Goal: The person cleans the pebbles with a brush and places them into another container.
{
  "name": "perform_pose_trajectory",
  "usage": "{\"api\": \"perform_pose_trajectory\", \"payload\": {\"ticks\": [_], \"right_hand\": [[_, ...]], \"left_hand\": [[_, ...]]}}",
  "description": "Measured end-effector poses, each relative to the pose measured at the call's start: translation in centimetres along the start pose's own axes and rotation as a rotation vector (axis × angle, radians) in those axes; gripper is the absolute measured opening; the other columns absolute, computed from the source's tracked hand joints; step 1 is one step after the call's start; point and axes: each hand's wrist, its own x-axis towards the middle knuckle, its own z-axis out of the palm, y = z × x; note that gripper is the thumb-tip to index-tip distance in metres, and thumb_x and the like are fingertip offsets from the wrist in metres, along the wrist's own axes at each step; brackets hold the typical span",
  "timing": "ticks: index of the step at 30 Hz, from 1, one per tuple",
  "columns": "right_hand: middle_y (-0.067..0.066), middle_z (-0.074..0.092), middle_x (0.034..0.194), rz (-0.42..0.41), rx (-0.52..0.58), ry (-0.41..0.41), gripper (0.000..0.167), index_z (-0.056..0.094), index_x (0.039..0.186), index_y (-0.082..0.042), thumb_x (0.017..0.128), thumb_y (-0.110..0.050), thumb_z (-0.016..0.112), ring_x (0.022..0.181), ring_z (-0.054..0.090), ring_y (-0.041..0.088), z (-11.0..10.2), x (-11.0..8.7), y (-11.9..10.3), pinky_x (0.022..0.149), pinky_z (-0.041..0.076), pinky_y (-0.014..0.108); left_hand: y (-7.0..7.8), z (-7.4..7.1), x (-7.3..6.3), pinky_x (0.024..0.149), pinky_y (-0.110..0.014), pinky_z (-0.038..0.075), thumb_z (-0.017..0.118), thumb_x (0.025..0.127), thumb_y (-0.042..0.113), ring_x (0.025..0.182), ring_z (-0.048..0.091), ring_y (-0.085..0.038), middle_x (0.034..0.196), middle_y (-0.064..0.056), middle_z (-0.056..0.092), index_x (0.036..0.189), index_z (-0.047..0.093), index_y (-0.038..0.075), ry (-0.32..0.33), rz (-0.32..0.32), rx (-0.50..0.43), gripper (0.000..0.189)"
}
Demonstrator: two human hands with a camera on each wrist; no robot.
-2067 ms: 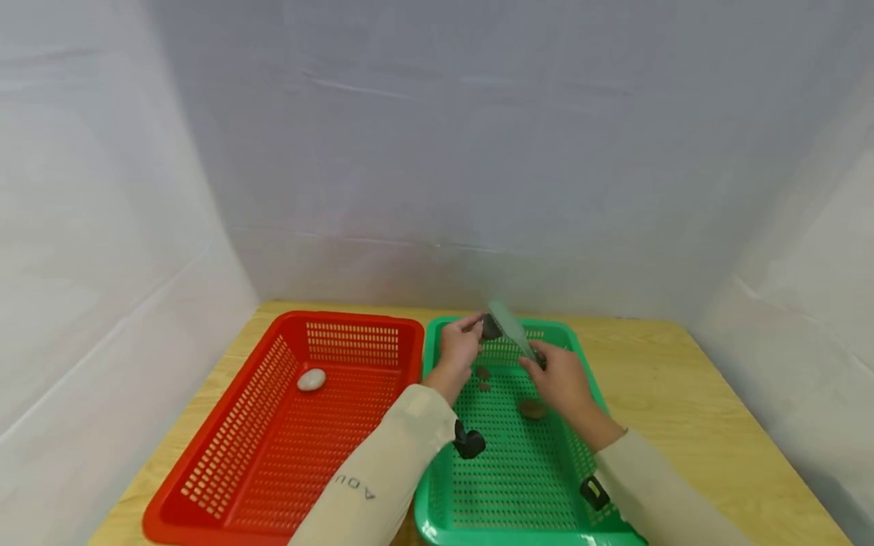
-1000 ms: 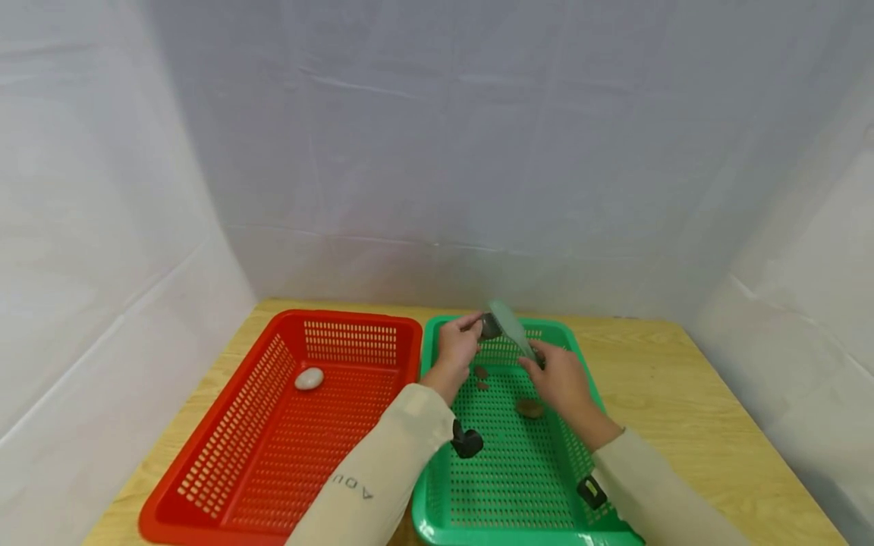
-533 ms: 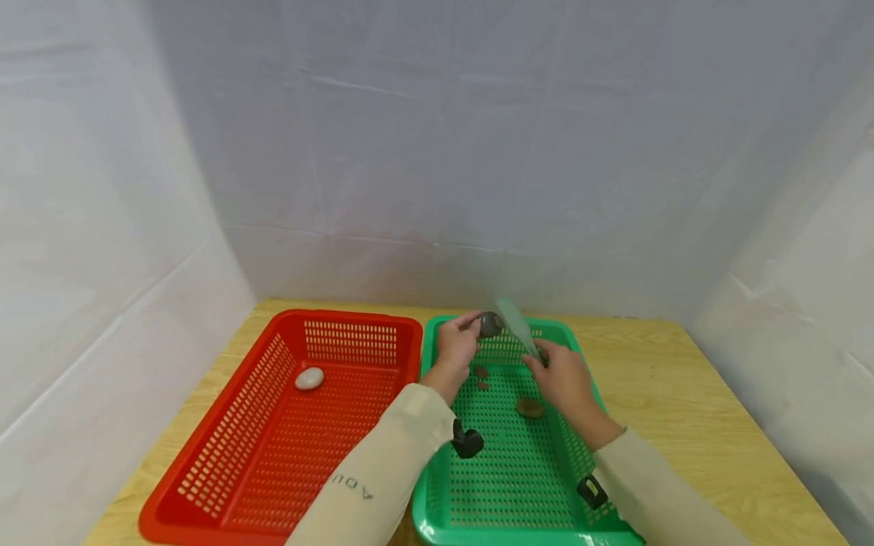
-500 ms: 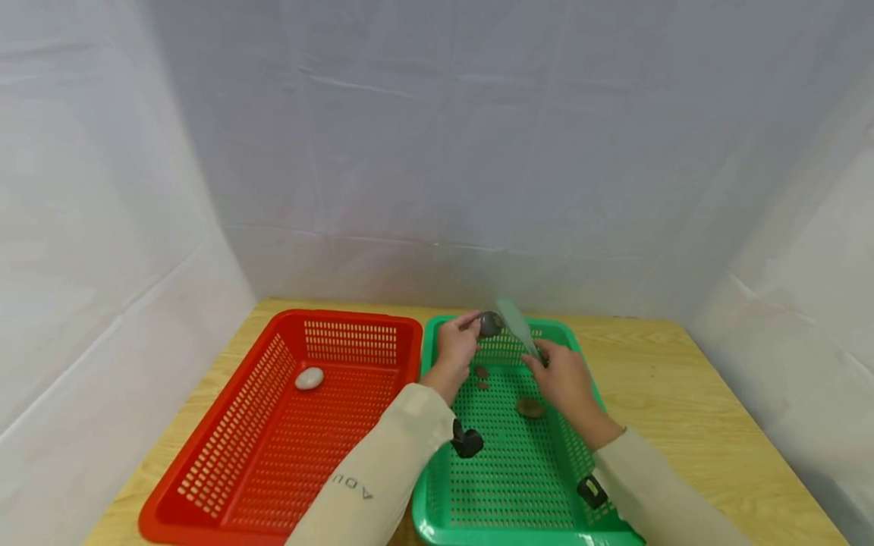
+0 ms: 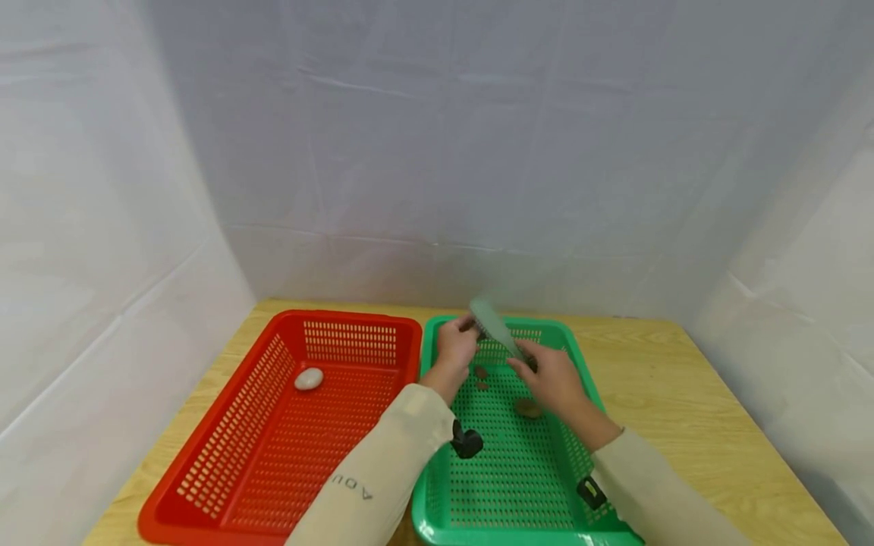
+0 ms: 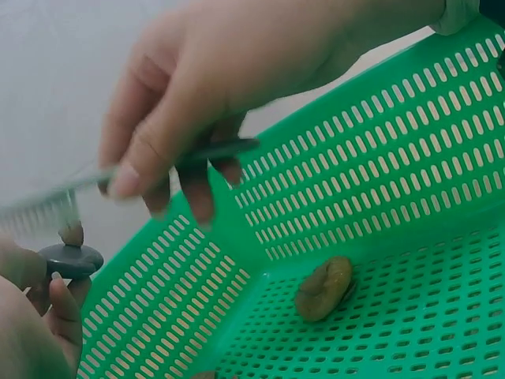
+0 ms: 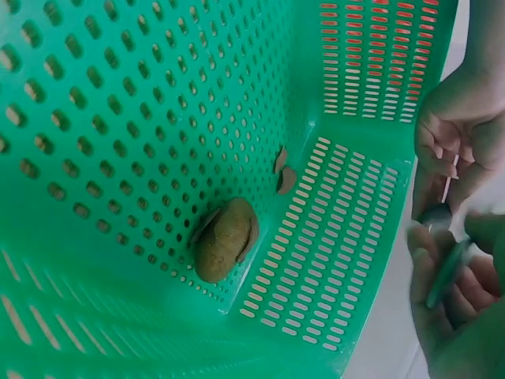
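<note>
My left hand (image 5: pixel 456 347) holds a smooth dark grey stone (image 6: pixel 61 257) over the far left part of the green basket (image 5: pixel 519 525). A small brown lump (image 6: pixel 72 233) sits on the stone, right under the bristles in the left wrist view. In my right hand (image 5: pixel 556 378) is a pale green brush (image 5: pixel 495 324), gripped by its handle and slanting up to the left. Its head covers most of the stone in the head view. A brown stone with flaky patches (image 5: pixel 528 408) lies on the basket floor, near small reddish-brown flakes (image 5: pixel 481 372).
A red basket (image 5: pixel 153 506) stands beside the green one, with a white stone (image 5: pixel 309 378) in its far left part. Both are on a wooden table (image 5: pixel 690 409), with a pale sheet (image 5: pixel 437 152) hung behind and at the sides.
The brush and right hand have shifted left, so the brush head now overlaps the grey stone that showed beside it half a second ago. The left hand has stayed nearly in place.
</note>
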Motion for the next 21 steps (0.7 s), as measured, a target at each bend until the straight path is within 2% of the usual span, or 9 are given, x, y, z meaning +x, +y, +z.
{"api": "perform_pose_trajectory", "payload": {"ticks": [2,4,8,11,16,21], "right_hand": [[0.001,0.067,0.075,0.013,0.018,-0.048,0.038,0.063,0.126,0.000,0.092,-0.018,0.069,0.060,0.055,0.008,0.07,0.07,-0.02,0.054,0.047,0.028],[0.000,0.066,0.073,0.046,0.026,-0.067,0.039,0.063,0.126,0.000,0.093,-0.018,0.068,0.059,0.054,0.008,0.08,0.10,0.00,0.052,0.046,0.027],[-0.001,0.061,0.066,0.095,0.035,-0.045,0.036,0.064,0.124,0.001,0.093,-0.017,0.068,0.051,0.049,0.009,-0.06,0.03,0.10,0.045,0.040,0.025],[-0.002,0.058,0.062,0.136,0.033,-0.033,0.034,0.065,0.123,0.000,0.093,-0.017,0.067,0.047,0.045,0.009,-0.12,0.01,0.29,0.041,0.036,0.024],[0.000,0.062,0.064,0.188,0.035,-0.038,0.036,0.064,0.125,0.000,0.093,-0.016,0.067,0.047,0.049,0.008,-0.29,0.09,0.44,0.040,0.037,0.024],[0.002,0.065,0.068,0.201,0.048,-0.003,0.033,0.064,0.121,0.002,0.093,-0.015,0.066,0.050,0.055,0.008,-0.35,-0.02,0.50,0.041,0.040,0.025]], "left_hand": [[0.01,0.03,0.04,0.067,-0.027,0.052,0.058,0.097,0.008,0.073,0.057,-0.015,0.121,-0.015,0.066,0.128,0.064,0.004,0.004,0.003,0.000,0.031],[0.08,-0.03,-0.01,0.068,-0.031,0.052,0.056,0.098,0.009,0.068,0.055,-0.014,0.123,-0.015,0.064,0.129,0.063,0.005,-0.005,-0.007,-0.005,0.031],[0.30,-0.17,-0.13,0.063,-0.032,0.050,0.055,0.101,0.014,0.060,0.049,-0.011,0.125,-0.012,0.063,0.128,0.065,0.010,-0.022,-0.023,-0.007,0.029],[0.30,-0.13,-0.07,0.057,-0.025,0.044,0.055,0.101,0.013,0.059,0.046,-0.010,0.123,-0.013,0.063,0.126,0.067,0.009,-0.012,-0.020,-0.024,0.028],[0.13,-0.06,-0.01,0.053,-0.021,0.038,0.054,0.101,0.009,0.060,0.043,-0.011,0.121,-0.016,0.064,0.124,0.067,0.005,0.014,0.001,-0.033,0.027],[-0.07,-0.06,-0.03,0.055,-0.023,0.040,0.050,0.101,0.007,0.057,0.042,-0.010,0.119,-0.018,0.063,0.126,0.065,0.005,0.016,0.002,-0.053,0.029]]}}
